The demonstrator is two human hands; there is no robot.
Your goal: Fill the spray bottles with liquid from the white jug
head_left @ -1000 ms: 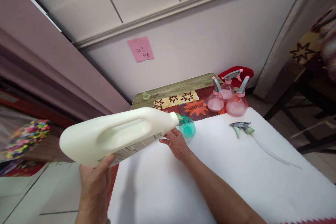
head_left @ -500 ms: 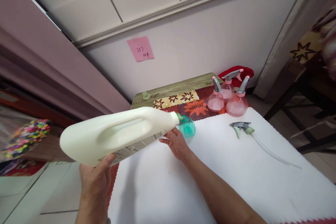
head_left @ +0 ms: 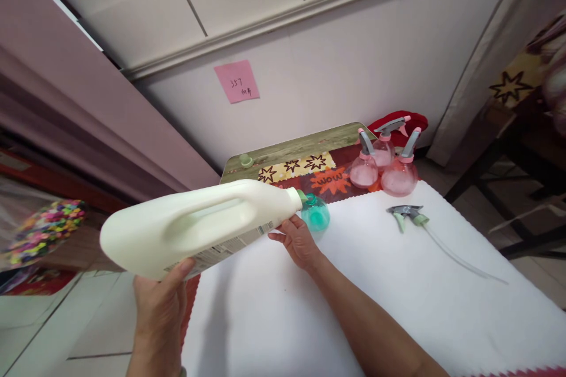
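Note:
A large pale green detergent bottle (head_left: pixel 212 218) with a moulded handle is tilted nearly level, its neck to the right. My left hand (head_left: pixel 165 288) grips its body from below, the thumb on the printed label. Under the neck, my right hand (head_left: pixel 298 241) has its fingers closed against the bottle. The green spout (head_left: pixel 302 196) meets the mouth of a round teal spray bottle (head_left: pixel 316 215), which holds liquid and has no spray head on it. A grey and green spray head (head_left: pixel 411 213) with a long clear tube lies to the right.
Three pink spray bottles (head_left: pixel 398 179) stand at the back right. A small green cap (head_left: pixel 246 160) sits on the wood-patterned far strip. White cloth (head_left: pixel 375 294) covers the near table. A pink note (head_left: pixel 237 81) hangs on the wall; a dark stool (head_left: pixel 508 182) stands right.

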